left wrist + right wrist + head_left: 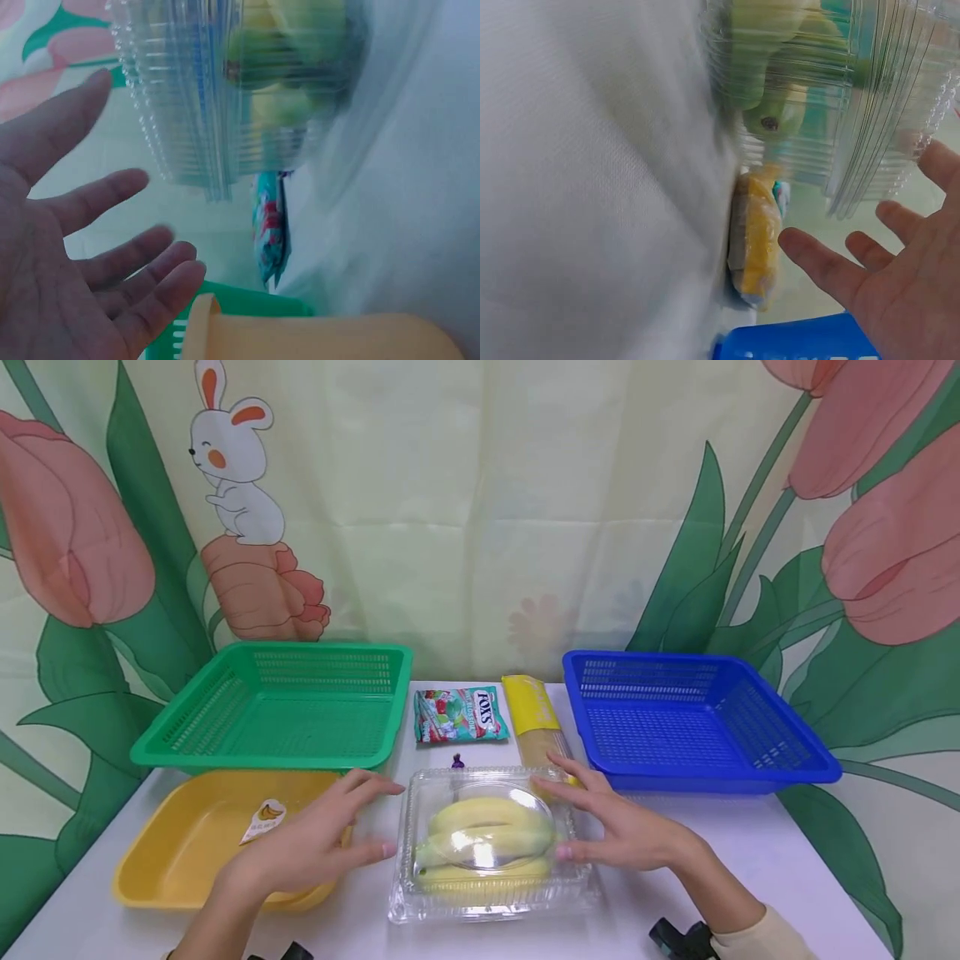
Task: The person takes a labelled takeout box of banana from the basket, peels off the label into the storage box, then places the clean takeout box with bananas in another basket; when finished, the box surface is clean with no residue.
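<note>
A clear plastic clamshell box (pixel 491 906) with its lid down stands at the front middle of the table. Yellow-green bananas (pixel 487 835) lie inside it. My left hand (pixel 315 839) is just left of the box, fingers spread and apart from its side; the left wrist view shows a gap between fingertips and plastic. Over the box's right side reaches my right hand (pixel 626 822), fingers spread, with the thumb near or touching the lid's edge. In the right wrist view, the right hand (pixel 911 277) holds nothing.
Behind the box lie a teal FOX'S candy bag (pixel 460 714), a yellow-and-clear packet (pixel 531 706) and a small purple item (pixel 457 762). A green basket (pixel 300 760) is back left, a blue basket (pixel 712 781) back right. A yellow tray (pixel 180 852) with a banana label (pixel 264 820) sits left.
</note>
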A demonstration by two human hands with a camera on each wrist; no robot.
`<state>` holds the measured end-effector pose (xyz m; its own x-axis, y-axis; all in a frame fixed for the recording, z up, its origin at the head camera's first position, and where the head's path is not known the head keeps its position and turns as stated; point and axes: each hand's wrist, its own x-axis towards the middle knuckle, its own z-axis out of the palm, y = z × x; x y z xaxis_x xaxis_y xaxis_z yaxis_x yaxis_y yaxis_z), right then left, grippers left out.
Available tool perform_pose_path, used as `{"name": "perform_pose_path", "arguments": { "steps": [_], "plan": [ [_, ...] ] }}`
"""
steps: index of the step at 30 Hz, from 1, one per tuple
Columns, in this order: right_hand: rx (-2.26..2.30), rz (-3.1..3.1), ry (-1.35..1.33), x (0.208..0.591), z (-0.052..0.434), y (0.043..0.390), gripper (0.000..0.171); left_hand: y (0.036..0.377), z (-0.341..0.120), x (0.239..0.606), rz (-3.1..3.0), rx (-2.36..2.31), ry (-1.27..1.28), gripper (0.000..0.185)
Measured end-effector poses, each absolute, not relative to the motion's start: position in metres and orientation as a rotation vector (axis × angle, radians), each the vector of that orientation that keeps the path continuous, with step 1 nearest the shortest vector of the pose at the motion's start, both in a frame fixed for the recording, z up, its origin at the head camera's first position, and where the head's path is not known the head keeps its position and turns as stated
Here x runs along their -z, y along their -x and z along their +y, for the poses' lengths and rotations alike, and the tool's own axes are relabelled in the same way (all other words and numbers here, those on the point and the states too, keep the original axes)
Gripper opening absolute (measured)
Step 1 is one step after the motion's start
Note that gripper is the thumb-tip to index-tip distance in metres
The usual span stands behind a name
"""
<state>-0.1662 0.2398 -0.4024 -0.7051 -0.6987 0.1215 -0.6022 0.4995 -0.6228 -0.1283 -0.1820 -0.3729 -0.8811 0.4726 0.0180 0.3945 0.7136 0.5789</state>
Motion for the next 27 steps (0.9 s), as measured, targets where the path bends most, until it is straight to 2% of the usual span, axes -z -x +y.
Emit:
{"name": "perform_pose_path", "arguments": {
  "steps": [4, 21, 27],
  "plan": [
    [1.082, 2.526, 1.136, 0.404, 0.242, 0.167, 0.088, 0.129, -0.177, 0.377, 2.779, -0.972, -0.726, 0.076],
    [1.217, 2.358, 1.1, 0.408, 0.247, 0.156, 0.103, 0.133, -0.176, 0.379, 2.536, -0.97, -0.791, 0.088],
    [1.213, 2.29, 1.02, 0.409, 0.249, 0.152, 0.111, 0.137, -0.17, 0.385, 2.394, -1.011, -0.807, 0.103]
  ]
}}
